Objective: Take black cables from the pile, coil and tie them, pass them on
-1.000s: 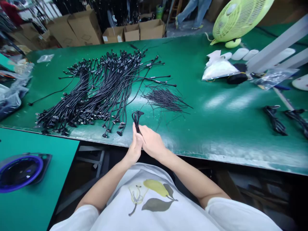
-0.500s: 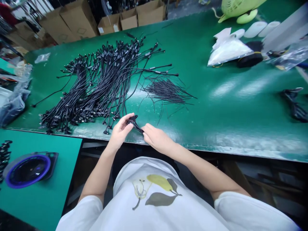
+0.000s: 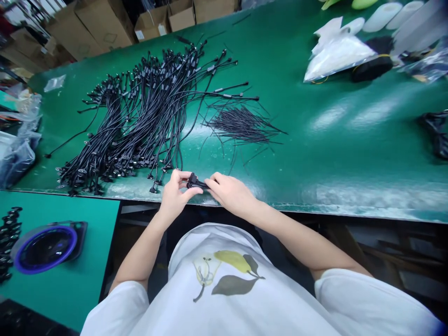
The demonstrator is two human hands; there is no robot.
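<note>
Between my hands, just above the table's front edge, is a folded black cable (image 3: 198, 182). My left hand (image 3: 176, 192) grips its connector end between thumb and fingers. At the other end of the fold, my right hand (image 3: 229, 192) pinches the cable with its fingers closed. Beyond my left hand spreads a large heap of black cables (image 3: 150, 112) with connectors at both ends. A pile of thin black ties (image 3: 241, 124) lies past my right hand, a few scattered loose around it.
Green table (image 3: 287, 172) runs across the view. At the back right are a white plastic bag (image 3: 339, 53) and white rolls (image 3: 382, 17). Cardboard boxes (image 3: 105, 28) stand behind the table. A purple-rimmed round dish (image 3: 45, 247) sits on the lower left surface.
My left hand has shifted its hold, its thumb now lower and further along the folded cable. The cable's connector end has turned toward level. The whole view has tilted slightly downward.
</note>
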